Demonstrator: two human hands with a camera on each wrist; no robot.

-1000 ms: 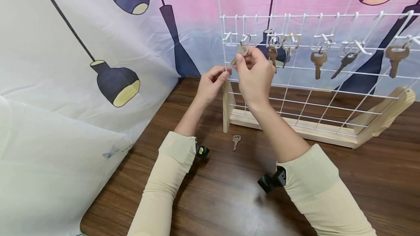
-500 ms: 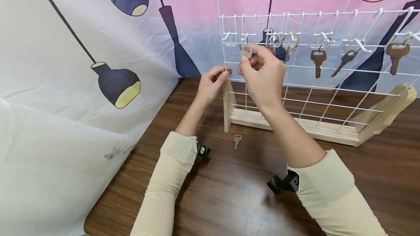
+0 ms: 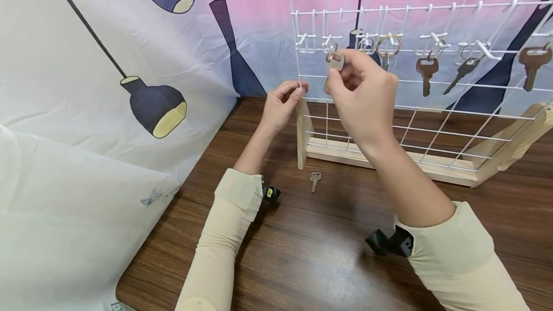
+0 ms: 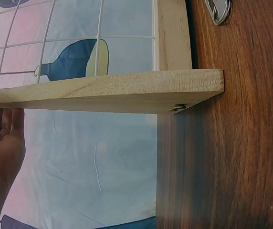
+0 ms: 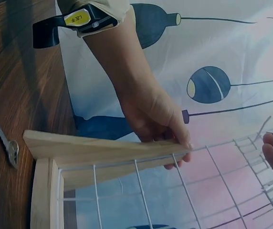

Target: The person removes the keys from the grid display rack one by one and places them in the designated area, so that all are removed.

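Right hand [image 3: 365,90] has a silver key [image 3: 335,60] pinched between thumb and fingers, so that grip is narrow, with the key's head poking up above the fingertips. The key is up in front of the white wire rack [image 3: 296,37], right by the second hook [image 3: 327,40] from the left end in the head view. There's a small ring through its head, but I honestly can't tell if that ring is on the hook or just in front of it.

Left hand [image 3: 278,107] is holding too: thumb and fingers are around the rack's left edge, about where the top of the wooden upright [image 3: 301,143] is. The right wrist view shows the thumb on the near side and some fingertips poking out past the wood.

Going along the rack to the right: a gold ring [image 3: 378,52] on a hook partly behind the right hand, then a brown key [image 3: 427,76], a dark key [image 3: 462,73] hanging at a slant, and a bigger brown key [image 3: 534,66] near the picture's edge.

Below, another loose key [image 3: 315,181] lies on the wood-grain table [image 3: 302,253], just in front of the rack's left foot. Behind it all there's a lamp-print cloth [image 3: 86,157].
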